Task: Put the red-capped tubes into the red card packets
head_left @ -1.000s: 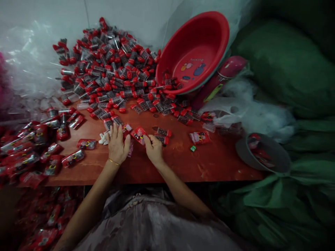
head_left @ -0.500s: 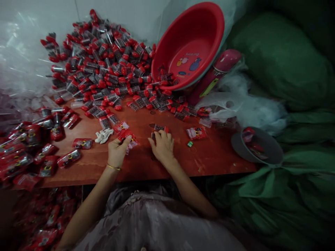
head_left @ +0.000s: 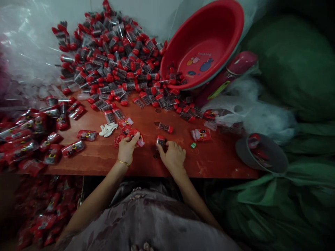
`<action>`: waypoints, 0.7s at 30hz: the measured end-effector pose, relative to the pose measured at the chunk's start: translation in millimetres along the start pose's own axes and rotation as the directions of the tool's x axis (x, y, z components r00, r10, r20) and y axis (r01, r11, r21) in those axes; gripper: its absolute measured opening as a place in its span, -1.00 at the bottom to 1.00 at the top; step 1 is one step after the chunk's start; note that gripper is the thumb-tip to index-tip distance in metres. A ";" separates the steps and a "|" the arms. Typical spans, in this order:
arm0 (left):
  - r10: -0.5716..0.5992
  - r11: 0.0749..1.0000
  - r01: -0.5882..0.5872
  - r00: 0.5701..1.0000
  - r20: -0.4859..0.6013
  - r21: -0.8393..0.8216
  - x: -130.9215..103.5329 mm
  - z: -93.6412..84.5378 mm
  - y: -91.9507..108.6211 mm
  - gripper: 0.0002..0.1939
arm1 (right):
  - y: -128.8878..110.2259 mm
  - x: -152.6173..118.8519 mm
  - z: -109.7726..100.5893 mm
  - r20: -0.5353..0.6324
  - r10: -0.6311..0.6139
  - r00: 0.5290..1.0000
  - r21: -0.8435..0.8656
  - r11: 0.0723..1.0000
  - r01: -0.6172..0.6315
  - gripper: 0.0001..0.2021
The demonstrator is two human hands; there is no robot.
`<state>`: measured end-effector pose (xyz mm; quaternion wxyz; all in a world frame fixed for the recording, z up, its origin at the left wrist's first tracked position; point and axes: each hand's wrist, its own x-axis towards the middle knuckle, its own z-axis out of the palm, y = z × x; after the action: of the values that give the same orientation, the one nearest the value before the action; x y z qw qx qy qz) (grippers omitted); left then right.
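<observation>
1. Head view, left hand (head_left: 127,148): my thumb and fingers are together, clamped on a red packet (head_left: 140,140); more flat red packets (head_left: 125,122) lie by my fingertips.
2. Head view, right hand (head_left: 173,157): my thumb and forefinger are at the near end of a dark tube (head_left: 161,141), other fingers curled. Can't tell if they are closed tight on it.
3. That tube is on the red-brown table (head_left: 146,164), between my hands, nearer the right; a second tube (head_left: 165,127) lies just beyond it.
4. White scrap (head_left: 108,129) left of the flat packets. Right of my right hand: small green piece (head_left: 193,145), with a loose packet (head_left: 201,135) just past it.
5. Far side: big pile of red-ended tubes (head_left: 115,59), running up to a tilted red basin (head_left: 169,45); pink bottle (head_left: 242,62) beside that.
6. Left side: heap of filled packets (head_left: 23,143). Right side: grey bowl (head_left: 243,153) with red packets inside.
</observation>
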<state>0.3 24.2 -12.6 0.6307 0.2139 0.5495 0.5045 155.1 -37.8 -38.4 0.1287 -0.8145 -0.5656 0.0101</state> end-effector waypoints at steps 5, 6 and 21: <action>-0.126 0.992 0.127 0.991 0.045 -0.012 -9.2 -5.4 6.7 -0.48 | -7.8 13.5 2.6 0.070 -0.039 0.997 0.156 0.987 0.028 -0.77; -0.131 0.991 0.132 0.990 0.050 -0.014 -10.1 -7.4 7.8 -0.48 | -5.8 13.6 2.8 0.073 -0.048 0.996 0.234 0.972 0.029 -0.78; -0.148 0.989 0.143 0.979 0.142 0.045 -19.6 -7.2 18.8 -0.55 | -4.3 -22.7 -33.3 -0.025 -0.367 0.930 0.728 0.631 0.269 -0.87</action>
<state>-11.5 12.6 10.0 0.7002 0.2200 0.5251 0.4309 148.4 -64.0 -8.2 0.4011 -0.5828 -0.6574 0.2593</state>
